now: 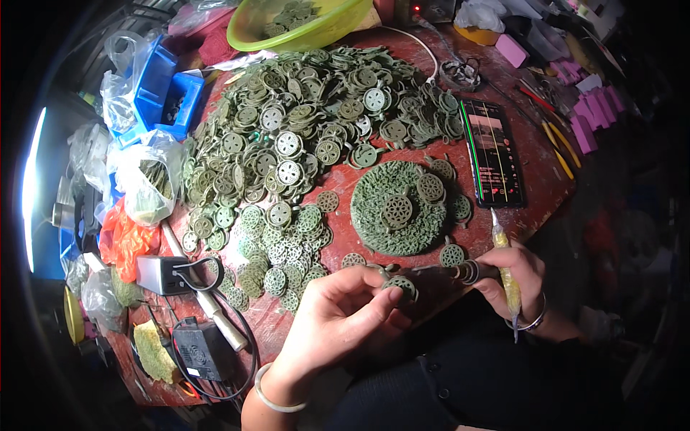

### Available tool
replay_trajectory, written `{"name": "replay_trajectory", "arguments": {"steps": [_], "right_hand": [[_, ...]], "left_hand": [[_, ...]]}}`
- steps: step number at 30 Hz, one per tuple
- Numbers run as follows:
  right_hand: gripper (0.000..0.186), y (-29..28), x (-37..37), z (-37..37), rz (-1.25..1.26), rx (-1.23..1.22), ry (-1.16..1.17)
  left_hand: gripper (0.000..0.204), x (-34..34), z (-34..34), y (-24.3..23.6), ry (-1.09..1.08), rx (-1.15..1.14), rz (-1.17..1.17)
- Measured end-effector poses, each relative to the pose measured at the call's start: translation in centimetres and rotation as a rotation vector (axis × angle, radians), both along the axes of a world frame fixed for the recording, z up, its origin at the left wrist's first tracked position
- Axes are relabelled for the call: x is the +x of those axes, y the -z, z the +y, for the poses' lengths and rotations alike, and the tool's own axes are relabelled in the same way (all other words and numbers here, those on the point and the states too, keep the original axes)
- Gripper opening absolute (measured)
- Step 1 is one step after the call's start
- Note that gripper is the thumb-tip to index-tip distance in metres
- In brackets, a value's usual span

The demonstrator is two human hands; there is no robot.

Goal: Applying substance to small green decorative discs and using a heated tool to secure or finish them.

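Note:
My left hand (pixel 345 305) pinches a small round green openwork pendant (pixel 402 287) between thumb and fingers, just above the near table edge. My right hand (pixel 521 276) is closed around a dark pen-like tool (pixel 438 274), whose narrow end points left and meets or nearly meets the pendant. The same hand also holds a tool with a speckled yellow handle (pixel 511 284), its pale tip upward. Beyond the hands sits a round green textured pad (pixel 374 226) with pendants (pixel 397 211) on it. One loose pendant (pixel 451 255) lies just beyond the dark tool.
A large heap of green pendants (pixel 287 144) covers the far table, with flat openwork discs (pixel 277 251) nearer. A phone (pixel 492 154) lies right, pliers (pixel 557 147) beyond it. Left are a grey box (pixel 162 275), a black corded device (pixel 201 348) and blue bins (pixel 154 90). A yellow-green basin (pixel 251 25) stands behind.

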State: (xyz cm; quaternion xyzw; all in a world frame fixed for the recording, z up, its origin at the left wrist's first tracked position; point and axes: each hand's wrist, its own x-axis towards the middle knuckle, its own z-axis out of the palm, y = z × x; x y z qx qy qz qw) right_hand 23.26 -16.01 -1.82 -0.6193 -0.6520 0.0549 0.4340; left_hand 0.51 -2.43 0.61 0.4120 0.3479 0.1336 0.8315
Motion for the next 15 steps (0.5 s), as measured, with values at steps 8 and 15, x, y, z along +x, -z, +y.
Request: {"name": "replay_trajectory", "arguments": {"steps": [8, 15], "right_hand": [[0.029, 0.19, 0.02, 0.03, -0.04, -0.01, -0.042], [0.03, 0.25, 0.08, -0.13, -0.074, -0.024, -0.042]], "left_hand": [[0.007, -0.22, 0.25, 0.13, 0.044, -0.001, -0.004], [0.011, -0.22, 0.29, 0.05, 0.071, -0.016, 0.001]]}}
